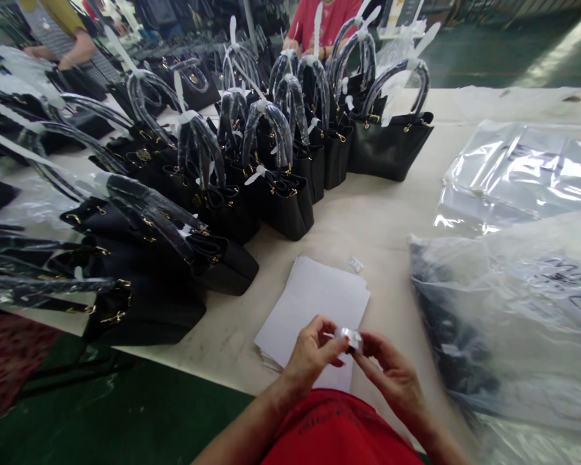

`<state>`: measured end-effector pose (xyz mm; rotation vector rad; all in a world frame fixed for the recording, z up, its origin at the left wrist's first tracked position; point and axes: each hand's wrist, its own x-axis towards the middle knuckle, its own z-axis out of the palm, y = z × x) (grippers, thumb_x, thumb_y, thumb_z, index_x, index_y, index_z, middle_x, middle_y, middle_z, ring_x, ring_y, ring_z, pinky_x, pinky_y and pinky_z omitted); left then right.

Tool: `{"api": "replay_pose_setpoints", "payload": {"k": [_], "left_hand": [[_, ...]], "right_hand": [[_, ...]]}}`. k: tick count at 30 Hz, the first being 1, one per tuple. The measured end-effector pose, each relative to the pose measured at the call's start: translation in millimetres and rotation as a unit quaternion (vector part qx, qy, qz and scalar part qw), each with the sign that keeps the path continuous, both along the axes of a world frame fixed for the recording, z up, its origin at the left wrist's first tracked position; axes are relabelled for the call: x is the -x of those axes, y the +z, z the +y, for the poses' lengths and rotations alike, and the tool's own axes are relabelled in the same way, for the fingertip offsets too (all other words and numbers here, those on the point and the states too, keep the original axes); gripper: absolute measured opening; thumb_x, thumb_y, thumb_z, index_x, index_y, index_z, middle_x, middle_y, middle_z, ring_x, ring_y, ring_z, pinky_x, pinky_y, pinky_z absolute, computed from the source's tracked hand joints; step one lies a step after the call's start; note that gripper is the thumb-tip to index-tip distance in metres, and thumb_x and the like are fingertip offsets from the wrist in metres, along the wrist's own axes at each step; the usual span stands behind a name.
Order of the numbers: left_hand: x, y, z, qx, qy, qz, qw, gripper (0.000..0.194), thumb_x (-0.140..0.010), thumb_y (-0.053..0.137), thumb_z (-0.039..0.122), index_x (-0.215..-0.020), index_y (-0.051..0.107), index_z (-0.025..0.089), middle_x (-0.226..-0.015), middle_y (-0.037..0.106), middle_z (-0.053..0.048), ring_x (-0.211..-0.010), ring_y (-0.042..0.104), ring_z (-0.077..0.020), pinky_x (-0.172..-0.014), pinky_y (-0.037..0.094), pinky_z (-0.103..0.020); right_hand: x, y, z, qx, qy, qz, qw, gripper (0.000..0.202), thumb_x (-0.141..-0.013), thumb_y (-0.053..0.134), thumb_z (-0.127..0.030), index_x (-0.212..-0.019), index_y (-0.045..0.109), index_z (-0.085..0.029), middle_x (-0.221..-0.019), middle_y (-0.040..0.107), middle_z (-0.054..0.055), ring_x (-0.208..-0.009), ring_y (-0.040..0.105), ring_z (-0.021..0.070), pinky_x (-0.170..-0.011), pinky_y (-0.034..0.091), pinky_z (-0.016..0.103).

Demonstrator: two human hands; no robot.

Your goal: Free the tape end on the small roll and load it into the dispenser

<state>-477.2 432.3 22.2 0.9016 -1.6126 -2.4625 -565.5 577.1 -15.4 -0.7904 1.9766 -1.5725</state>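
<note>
A small shiny, silvery-white packet (350, 337) is pinched between both hands above a stack of white paper sheets (314, 290); its exact kind is too small and blurred to make out. My left hand (314, 349) grips its left side with thumb and fingers closed. From the other side, my right hand (390, 371) holds it between thumb and fingertips. Just past the stack's far right corner lies a small clear sachet (355, 264) on the table. The nearest black handbag (283, 206) stands beyond the paper, its handles covered in plastic wrap.
Several black handbags with wrapped handles crowd the left and back of the pale table (382, 219). Clear plastic bags (523, 168) lie at right, beside a large filled plastic bag (513, 323). One co-worker in red (324, 26) stands opposite; another person (68, 39) works far left.
</note>
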Motion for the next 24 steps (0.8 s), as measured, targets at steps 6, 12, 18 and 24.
{"api": "replay_pose_setpoints", "payload": {"k": [6,12,18,24], "left_hand": [[-3,-10.4,-3,-0.205,-0.055,0.012,0.977,0.044,-0.050,0.083,0.030,-0.073,0.050,0.012,-0.075,0.062,-0.003,-0.062,0.060,-0.0124,-0.053,0.052,-0.024],[-1,-13.1,3,-0.237,-0.067,0.054,0.968,0.057,-0.048,0.084,0.022,-0.092,0.050,0.014,-0.082,0.064,-0.005,-0.063,0.065,-0.0194,-0.050,0.053,-0.028],[1,-5.3,2,-0.142,-0.009,0.030,0.989,0.059,-0.048,0.083,0.021,-0.102,0.060,0.012,-0.084,0.064,-0.004,-0.070,0.059,-0.0123,-0.062,0.048,-0.024],[4,-4.2,6,-0.034,0.007,0.005,0.999,0.050,-0.049,0.078,0.020,-0.092,0.054,0.015,-0.075,0.059,0.001,-0.070,0.055,-0.0108,-0.064,0.043,-0.022]], "right_hand": [[16,9.9,11,0.008,0.090,-0.154,0.984,0.032,-0.078,0.062,-0.037,-0.107,0.064,-0.024,-0.090,0.066,0.004,-0.079,0.061,0.0193,-0.071,0.050,0.029],[21,26.2,2,-0.004,0.135,-0.061,0.989,0.032,-0.080,0.059,-0.037,-0.108,0.067,-0.024,-0.104,0.060,0.008,-0.082,0.059,0.0186,-0.076,0.049,0.030],[10,16.2,4,0.002,-0.001,-0.131,0.991,0.026,-0.076,0.064,-0.038,-0.096,0.065,-0.022,-0.094,0.062,0.006,-0.085,0.060,0.0197,-0.076,0.049,0.029],[-1,28.7,-5,-0.035,-0.041,-0.199,0.979,0.034,-0.070,0.068,-0.047,-0.087,0.068,-0.019,-0.080,0.065,0.005,-0.071,0.056,0.0176,-0.064,0.048,0.027]]}}
